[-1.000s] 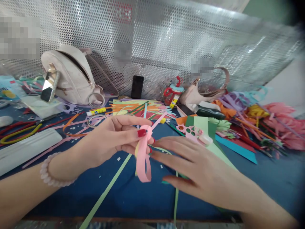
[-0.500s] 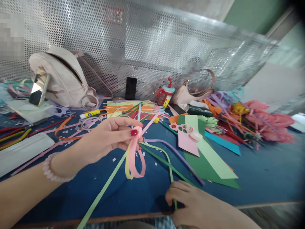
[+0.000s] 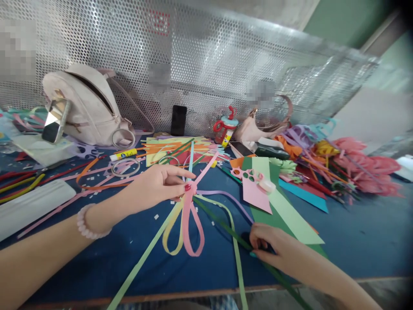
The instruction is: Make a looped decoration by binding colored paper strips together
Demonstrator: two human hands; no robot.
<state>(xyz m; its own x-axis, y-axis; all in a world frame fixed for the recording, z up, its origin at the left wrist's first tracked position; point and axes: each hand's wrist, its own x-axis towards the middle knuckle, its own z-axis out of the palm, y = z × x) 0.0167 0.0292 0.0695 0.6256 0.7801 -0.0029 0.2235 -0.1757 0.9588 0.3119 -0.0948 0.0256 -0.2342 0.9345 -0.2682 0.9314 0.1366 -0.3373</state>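
Observation:
My left hand (image 3: 167,183), with a beaded bracelet at the wrist, pinches the joined centre of a bundle of paper strips. A pink paper loop (image 3: 201,241) and a yellow paper loop (image 3: 166,243) hang from that centre toward me. Straight strips in light green, purple, blue and pink fan out around it. My right hand (image 3: 269,245) is closed on the dark green paper strip (image 3: 222,223), to the right of the loops. The end of the purple strip (image 3: 237,202) meets the right fingers; whether they hold it too, I cannot tell. A light green strip (image 3: 237,258) lies left of this hand.
Behind the hands lies a pile of cut strips (image 3: 155,148), with a glue stick (image 3: 123,155) and metal rings near it. Green and pink paper sheets (image 3: 258,200) lie to the right. A backpack (image 3: 93,116), a phone (image 3: 178,120) and a cup (image 3: 226,127) stand at the back.
My right hand has moved right and up, from the light green strip to the dark green one. The loops now hang lower and spread apart, and my left hand has shifted slightly.

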